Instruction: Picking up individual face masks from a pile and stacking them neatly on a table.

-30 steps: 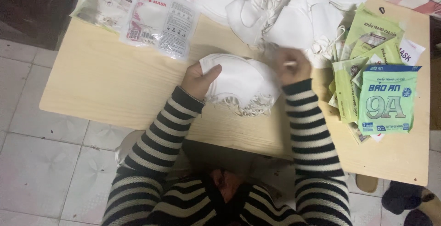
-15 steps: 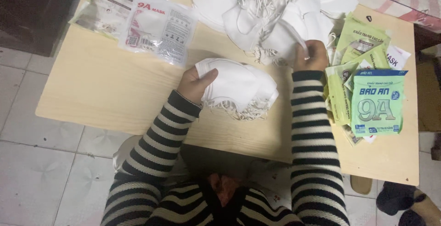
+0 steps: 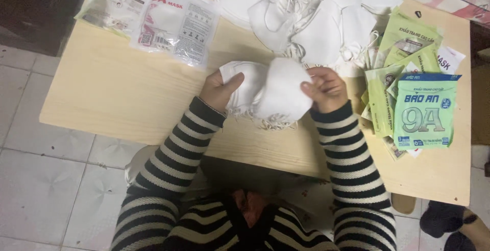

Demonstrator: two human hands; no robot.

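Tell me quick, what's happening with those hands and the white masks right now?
Left hand grips the stack of white masks. Right hand pinches a mask on its near end. Loose mask pile behind, green packets beside; nothing blocking.

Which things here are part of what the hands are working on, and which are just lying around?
In hand:
left hand and right hand, both gripping the stack of white masks
loose mask pile behind
green pouches

Lying about:
clear packets at far left
dark shoe on the floor
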